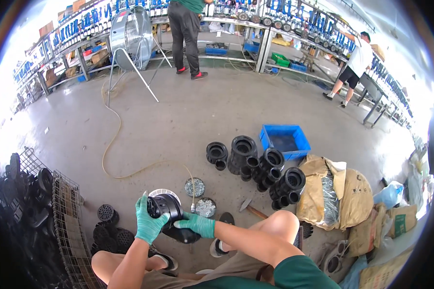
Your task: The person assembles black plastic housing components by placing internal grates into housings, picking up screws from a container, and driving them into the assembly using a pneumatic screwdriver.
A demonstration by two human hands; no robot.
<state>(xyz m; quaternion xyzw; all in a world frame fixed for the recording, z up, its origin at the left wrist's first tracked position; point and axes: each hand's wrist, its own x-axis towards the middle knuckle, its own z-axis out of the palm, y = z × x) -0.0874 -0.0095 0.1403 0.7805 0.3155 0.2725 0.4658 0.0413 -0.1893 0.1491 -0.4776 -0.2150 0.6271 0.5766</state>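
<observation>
Between my two hands, above the floor in front of my knees, is a black cylindrical plastic housing [169, 206], tilted. My left hand [150, 222], in a green glove, grips its left side. My right hand [196, 226], gloved alike, holds it from the lower right, with the fingertips partly hidden against the part. Behind the housing shows the edge of a white slotted round piece [165, 191]. Two round tins of small metal pieces, a far tin [195, 187] and a near tin [206, 207], stand just beyond my right hand. A thin hose [192, 179] ends beside them.
Several black housings [243, 153] stand ahead right, before a blue crate [285, 140]. A hammer [253, 209] lies near my right knee, beside an opened sack [323, 192] of metal rods. Left is a wire cage [67, 226] of black parts. A large fan [131, 41] and two people stand farther off.
</observation>
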